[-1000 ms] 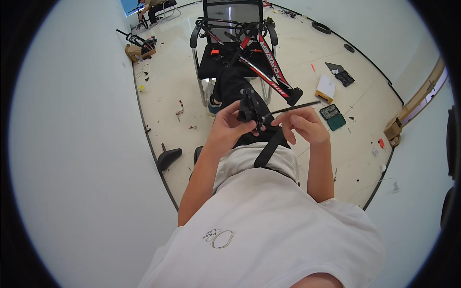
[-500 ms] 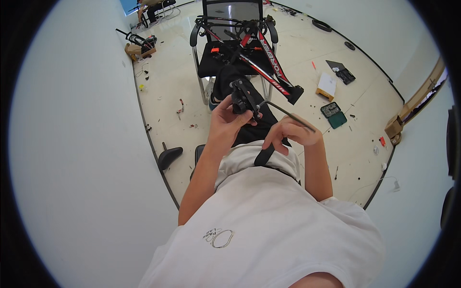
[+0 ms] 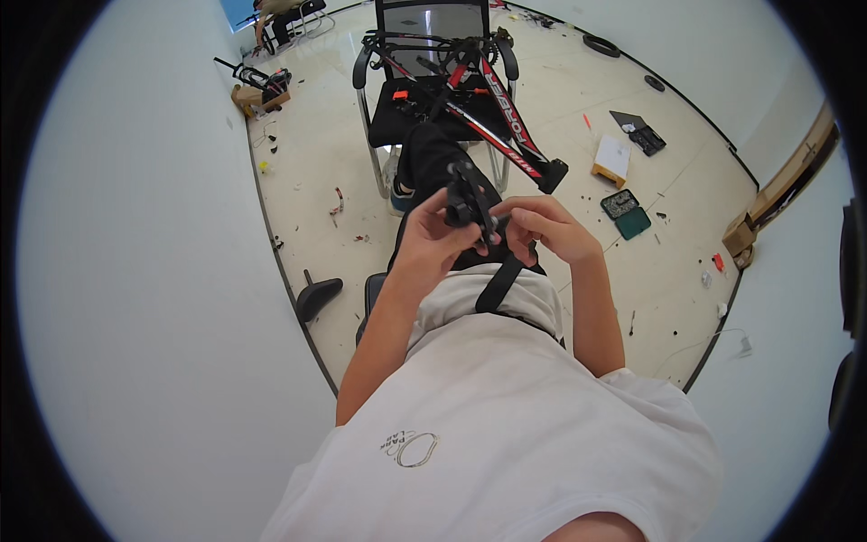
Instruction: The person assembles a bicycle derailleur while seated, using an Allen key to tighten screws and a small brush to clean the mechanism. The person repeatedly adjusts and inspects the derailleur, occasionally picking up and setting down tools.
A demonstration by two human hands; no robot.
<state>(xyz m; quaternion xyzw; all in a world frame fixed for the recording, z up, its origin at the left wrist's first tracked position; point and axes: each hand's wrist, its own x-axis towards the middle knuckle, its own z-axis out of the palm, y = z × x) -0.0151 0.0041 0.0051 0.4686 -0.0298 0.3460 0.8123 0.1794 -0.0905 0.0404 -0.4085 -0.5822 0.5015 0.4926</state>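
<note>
Above my lap, my left hand [image 3: 432, 239] is closed round a small black bicycle part [image 3: 466, 200] with a round body and a flat arm, held tilted upward. My right hand [image 3: 553, 233] meets it from the right, thumb and forefinger pinched at the part's right side with the other fingers curled under. What sits between these fingertips is mostly hidden; the long thin hex key seen earlier does not show clearly. Beyond both hands, a red, black and white bicycle frame [image 3: 511, 114] lies across a black chair [image 3: 386, 116].
On the floor to the right lie an opened green case [image 3: 638, 224], a white and yellow box [image 3: 612, 159] and a black tool case [image 3: 647, 140]. A bicycle saddle [image 3: 318, 298] rests by the left wall. Far left, another person [image 3: 287, 11] sits near a cardboard box [image 3: 247, 101].
My right hand has moved left and up to the black part, its fingers now pinched. The long hex key that stuck out over that hand is no longer plainly visible.
</note>
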